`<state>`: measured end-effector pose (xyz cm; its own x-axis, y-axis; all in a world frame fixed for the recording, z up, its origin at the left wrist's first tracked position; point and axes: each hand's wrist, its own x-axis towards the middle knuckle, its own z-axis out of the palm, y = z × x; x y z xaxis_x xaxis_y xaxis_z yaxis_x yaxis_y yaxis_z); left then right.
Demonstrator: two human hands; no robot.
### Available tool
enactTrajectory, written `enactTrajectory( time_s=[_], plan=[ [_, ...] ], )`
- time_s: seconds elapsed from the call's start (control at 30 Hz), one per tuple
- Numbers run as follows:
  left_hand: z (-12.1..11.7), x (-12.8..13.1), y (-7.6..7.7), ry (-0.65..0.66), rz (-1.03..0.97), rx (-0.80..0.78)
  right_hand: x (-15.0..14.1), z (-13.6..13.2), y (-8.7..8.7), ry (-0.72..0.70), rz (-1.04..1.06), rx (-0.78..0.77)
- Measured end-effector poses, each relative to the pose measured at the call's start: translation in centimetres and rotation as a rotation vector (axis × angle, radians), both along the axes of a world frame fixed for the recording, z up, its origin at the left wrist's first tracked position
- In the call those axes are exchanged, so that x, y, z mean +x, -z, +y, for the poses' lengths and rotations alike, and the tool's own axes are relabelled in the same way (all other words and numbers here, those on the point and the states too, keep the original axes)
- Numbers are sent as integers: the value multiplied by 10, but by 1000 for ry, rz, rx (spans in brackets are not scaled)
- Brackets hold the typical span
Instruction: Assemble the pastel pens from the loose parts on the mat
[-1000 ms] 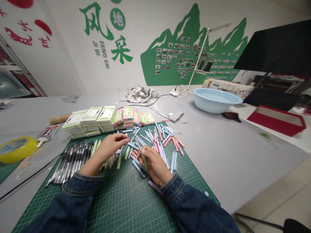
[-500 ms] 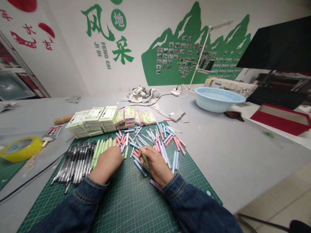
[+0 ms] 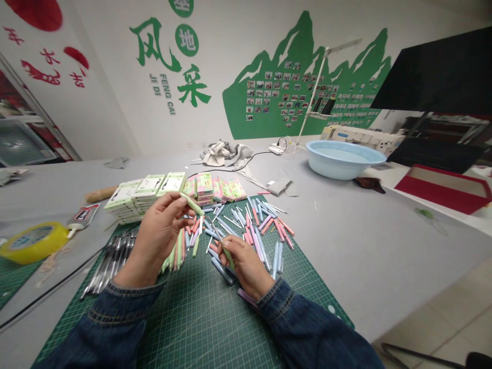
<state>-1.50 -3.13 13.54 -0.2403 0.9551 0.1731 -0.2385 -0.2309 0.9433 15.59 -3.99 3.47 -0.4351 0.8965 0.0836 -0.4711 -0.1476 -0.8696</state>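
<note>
Raised above the mat, my left hand pinches a light green pen part between thumb and fingers. My right hand is closed around a green pen barrel, with a thin pale refill pointing up and left out of it. Around that hand lie loose blue pen parts, pink ones and white refills. Beneath my left hand is a row of green and pink pens, partly hidden by it. Several black pens lie to the left.
A green cutting mat covers the near table. Behind it stand stacked white boxes and pink-green boxes. Yellow tape and a glue tube lie left. Farther back are crumpled cloth and a blue basin.
My left hand has lifted from the row of pens, moving up and slightly left, and now holds a green pen part. My right hand stays nearly in place with its green barrel.
</note>
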Motion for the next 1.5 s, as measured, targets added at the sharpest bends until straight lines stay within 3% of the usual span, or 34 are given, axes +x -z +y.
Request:
enactTrajectory(
  time_s=[0.27, 0.57, 1.0, 1.2, 1.5],
  plan=[
    [2, 4, 5, 3, 91, -10, -1, 0, -1, -4, 8, 1],
    [-7, 16, 19, 130, 336, 10, 0, -1, -3, -14, 1, 3],
    [-11, 20, 36, 244, 372, -46, -2, -1, -1, -38, 12, 11],
    [-11, 16, 35, 208, 396, -49, -1, -1, -3, -54, 67, 21],
    [-15, 16, 37, 291, 506, 3, -2, -3, -2, 0, 73, -32]
  ],
)
